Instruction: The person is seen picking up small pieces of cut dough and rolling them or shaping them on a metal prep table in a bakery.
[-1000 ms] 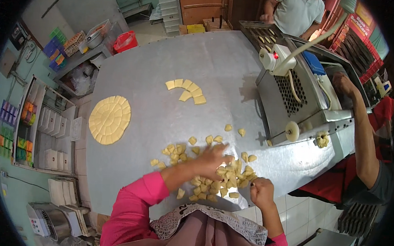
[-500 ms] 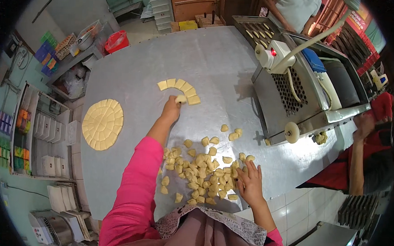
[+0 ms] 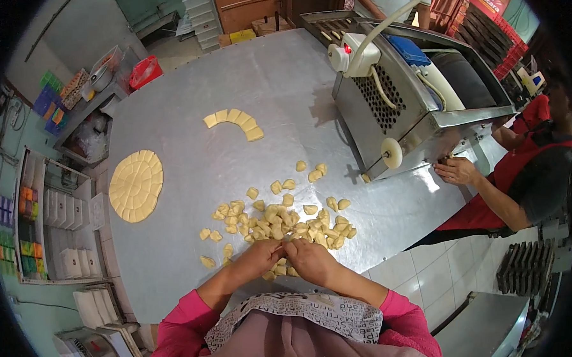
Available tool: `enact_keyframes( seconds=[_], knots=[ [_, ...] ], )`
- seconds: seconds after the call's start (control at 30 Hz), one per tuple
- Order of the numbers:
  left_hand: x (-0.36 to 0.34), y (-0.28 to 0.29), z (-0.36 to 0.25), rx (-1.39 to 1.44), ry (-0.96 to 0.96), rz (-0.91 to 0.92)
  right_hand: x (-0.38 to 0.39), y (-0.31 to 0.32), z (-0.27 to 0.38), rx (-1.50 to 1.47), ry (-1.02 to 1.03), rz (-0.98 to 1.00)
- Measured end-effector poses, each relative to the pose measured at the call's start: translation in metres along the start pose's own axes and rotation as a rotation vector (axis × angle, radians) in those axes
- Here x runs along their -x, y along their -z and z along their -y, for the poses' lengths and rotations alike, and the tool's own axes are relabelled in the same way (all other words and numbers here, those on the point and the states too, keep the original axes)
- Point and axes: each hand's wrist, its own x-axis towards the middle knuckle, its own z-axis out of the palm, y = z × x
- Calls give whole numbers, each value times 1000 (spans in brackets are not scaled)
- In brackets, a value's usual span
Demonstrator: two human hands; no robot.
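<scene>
My left hand and my right hand meet at the near side of the dough pile, fingers pinched together over something small that I cannot make out. Loose, lumpy yellow dough pieces spread around and beyond them on the steel table. At the left lies a flat dough disc scored into many segments. Farther back sits a curved row of flat cut dough squares.
A steel machine with white rollers occupies the table's right side. A co-worker in a red apron has hands at its lower edge; another person stands behind it. Red bucket and shelving are at the left.
My left hand took a square from beside the curved row and came back to my right hand at the pile. The co-worker at right leaned in toward the machine. The view shifted.
</scene>
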Motion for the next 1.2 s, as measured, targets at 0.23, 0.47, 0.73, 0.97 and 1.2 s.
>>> enact_keyframes(
  seconds=[0.23,0.47,0.73,0.97,1.2],
  knots=[
    [-36,22,14,-313,-233,-145,49,35,-48,-119,-263,-68],
    [-188,82,33,-481,283,-389,73,37,-90,226,-477,-424],
    [-255,155,102,-605,713,-508,65,13,-85,0,-388,-441],
    [-180,148,143,167,530,-569,37,19,-127,148,-444,-373],
    [-54,82,75,910,366,-376,3,22,-170,521,-625,-156]
  ],
)
